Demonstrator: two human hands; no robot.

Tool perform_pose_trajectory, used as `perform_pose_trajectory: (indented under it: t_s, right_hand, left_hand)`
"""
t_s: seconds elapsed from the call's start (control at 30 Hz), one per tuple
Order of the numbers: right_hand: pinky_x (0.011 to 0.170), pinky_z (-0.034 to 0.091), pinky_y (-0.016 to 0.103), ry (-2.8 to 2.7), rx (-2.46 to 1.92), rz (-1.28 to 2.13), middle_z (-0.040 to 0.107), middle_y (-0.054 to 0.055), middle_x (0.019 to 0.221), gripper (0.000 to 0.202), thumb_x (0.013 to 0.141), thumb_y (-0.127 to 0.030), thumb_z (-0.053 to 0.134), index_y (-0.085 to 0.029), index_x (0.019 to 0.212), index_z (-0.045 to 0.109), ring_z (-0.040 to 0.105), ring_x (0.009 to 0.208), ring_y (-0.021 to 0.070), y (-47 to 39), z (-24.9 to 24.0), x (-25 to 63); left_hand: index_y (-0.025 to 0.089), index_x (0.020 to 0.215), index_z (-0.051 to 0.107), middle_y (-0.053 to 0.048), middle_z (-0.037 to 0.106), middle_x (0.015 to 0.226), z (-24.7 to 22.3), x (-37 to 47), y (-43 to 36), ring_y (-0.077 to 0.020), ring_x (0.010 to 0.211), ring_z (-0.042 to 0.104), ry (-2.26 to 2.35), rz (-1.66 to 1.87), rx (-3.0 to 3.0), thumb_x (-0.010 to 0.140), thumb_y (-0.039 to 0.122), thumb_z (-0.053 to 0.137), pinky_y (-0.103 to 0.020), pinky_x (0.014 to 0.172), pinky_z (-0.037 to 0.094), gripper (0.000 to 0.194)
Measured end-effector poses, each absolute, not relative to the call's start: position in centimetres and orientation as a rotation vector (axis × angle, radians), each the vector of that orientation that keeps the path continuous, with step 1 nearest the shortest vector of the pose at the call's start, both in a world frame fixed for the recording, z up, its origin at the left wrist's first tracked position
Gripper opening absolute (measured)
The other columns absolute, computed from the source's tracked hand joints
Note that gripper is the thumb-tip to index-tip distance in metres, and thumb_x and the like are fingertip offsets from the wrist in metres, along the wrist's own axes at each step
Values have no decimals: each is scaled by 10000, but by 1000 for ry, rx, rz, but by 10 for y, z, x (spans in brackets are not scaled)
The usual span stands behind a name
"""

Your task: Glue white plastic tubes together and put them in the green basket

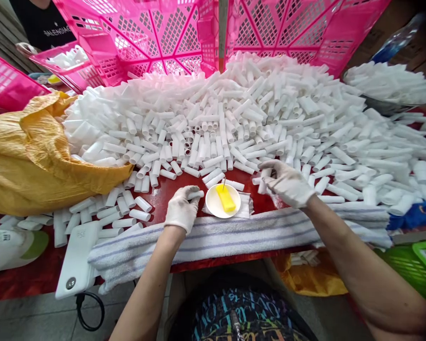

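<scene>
My left hand (182,208), in a white glove, is closed on a short white plastic tube (196,194) that points right toward a small white dish (216,206). A yellow sponge block (226,198) lies on the dish, with a thin stick upright at its far end. My gloved right hand (286,182) is on the dish's right, fingers curled round a white tube (265,174) at the near edge of the pile; the fingers partly hide it. A folded cloth (246,201) sits partly beneath the dish.
A large pile of white tubes (234,109) covers the red table before pink crates (163,38). A yellow sack (46,156) and a white power bank (78,260) are at left. A striped towel (241,232) lines the front edge. A person (44,23) is at far left.
</scene>
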State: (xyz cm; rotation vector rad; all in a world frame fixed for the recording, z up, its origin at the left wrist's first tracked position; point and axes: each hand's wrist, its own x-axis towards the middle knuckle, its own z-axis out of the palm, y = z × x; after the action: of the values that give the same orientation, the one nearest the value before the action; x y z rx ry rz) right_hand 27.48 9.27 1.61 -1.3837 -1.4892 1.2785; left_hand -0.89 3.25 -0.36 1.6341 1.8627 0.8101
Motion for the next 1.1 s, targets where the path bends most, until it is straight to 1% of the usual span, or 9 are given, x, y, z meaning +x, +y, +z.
perform_pose_trajectory:
  t_s: [0.17, 0.27, 0.37, 0.57, 0.73, 0.8, 0.83, 0.97, 1.1]
  right_hand:
    - [497, 518, 299, -1243, -1266, 1612, 613, -25, 634, 438, 740, -459, 730, -204, 1032, 527, 590, 509, 149, 65, 5, 250]
    - [736, 577, 333, -1354, -1219, 1385, 702, 48, 879, 405, 767, -474, 713, -191, 1044, 628, 672, 760, 170, 63, -11, 231]
    - [988, 518, 396, -1462, -1191, 1282, 715, 78, 1055, 350, 771, -452, 728, -202, 1014, 705, 660, 1040, 234, 63, -22, 226]
    - [765, 607, 360, -1569, -1187, 1483, 733, 85, 1086, 472, 888, -433, 615, -208, 1303, 633, 715, 897, 235, 53, -14, 237]
    - [854, 578, 239, -1713, -1285, 1123, 758, 57, 1012, 263, 864, -291, 649, -125, 1051, 730, 716, 891, 147, 48, -9, 232]
    - [756, 583, 191, -1744, -1230, 1071, 765, 45, 947, 188, 897, -245, 577, -138, 920, 730, 714, 813, 105, 48, -8, 229]
    - [770, 582, 190, -1750, -1203, 1083, 764, 47, 965, 238, 901, -231, 568, -100, 1032, 718, 717, 808, 104, 48, -8, 228]
    - [901, 585, 319, -1762, -1161, 1119, 719, 69, 1166, 348, 865, -268, 668, -203, 1207, 685, 708, 1012, 202, 44, -14, 234]
    - [878, 583, 379, -1752, -1126, 1031, 744, 71, 965, 223, 851, -364, 671, -210, 991, 752, 704, 909, 222, 40, -29, 238]
  left_hand:
    - [213, 1175, 708, -94, 662, 1142, -3, 3, 34, -246, 1041, 647, 1906, 487, 1811, 875, 209, 608, -359, 979, 496, 316]
    - [199, 1214, 689, -116, 656, 1143, -4, 6, 34, -269, 1056, 643, 1971, 478, 1791, 908, 273, 580, -385, 981, 498, 333]
    - [163, 1225, 673, -123, 666, 1166, -7, 4, 30, -256, 1081, 642, 2004, 618, 1717, 919, 293, 571, -373, 1014, 484, 347]
    - [188, 1168, 696, -88, 689, 1166, -9, 3, 25, -217, 1081, 657, 1905, 818, 1565, 883, 282, 630, -341, 1019, 490, 308]
    - [188, 1175, 686, -78, 705, 1172, -9, 5, 21, -200, 1076, 667, 1782, 917, 1398, 867, 304, 646, -340, 1029, 489, 331]
    - [194, 1172, 686, -76, 707, 1180, -9, 5, 20, -202, 1081, 669, 1764, 926, 1350, 858, 315, 655, -346, 1037, 486, 338]
    - [197, 1168, 688, -75, 707, 1187, -9, 6, 19, -205, 1087, 668, 1765, 924, 1327, 853, 318, 661, -350, 1042, 483, 338]
    - [193, 1158, 688, -75, 709, 1192, -8, 9, 17, -209, 1077, 673, 1762, 895, 1209, 844, 320, 667, -353, 1020, 501, 339]
    - [188, 1154, 685, -76, 716, 1174, -9, 12, 16, -205, 1053, 680, 1773, 888, 1175, 848, 325, 662, -352, 1009, 506, 336]
